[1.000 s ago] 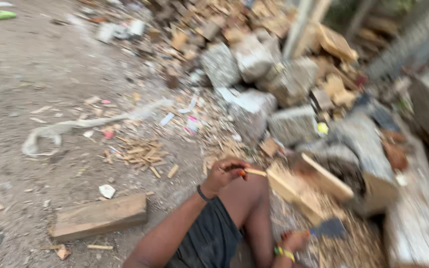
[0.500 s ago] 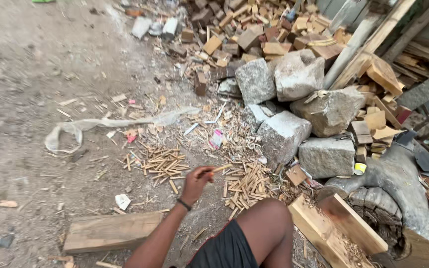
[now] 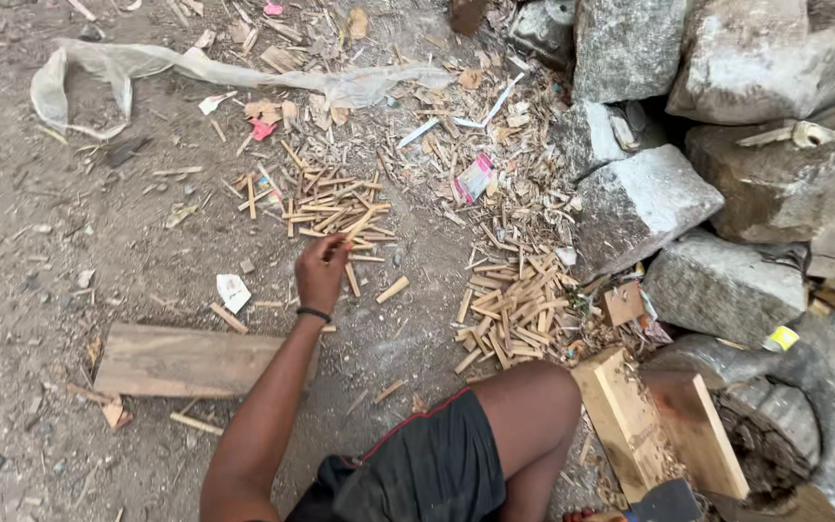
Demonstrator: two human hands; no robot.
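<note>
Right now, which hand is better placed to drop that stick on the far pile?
Likely the left hand. It is stretched out over the far pile and pinches a thin wood stick at the pile's near edge. The right hand is out of view.

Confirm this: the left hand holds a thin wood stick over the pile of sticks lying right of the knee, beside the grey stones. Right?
Not quite. In the head view the left hand holds the thin stick over the far stick pile on open dirt, left of the knee, away from the grey stones.

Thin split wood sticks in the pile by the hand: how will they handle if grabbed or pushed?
The thin split wood sticks look light and stiff. Loosely crisscrossed, they would probably scatter if pushed. Their flat, rough-cut sides make rolling unlikely. The left hand pinches one stick easily.
</note>
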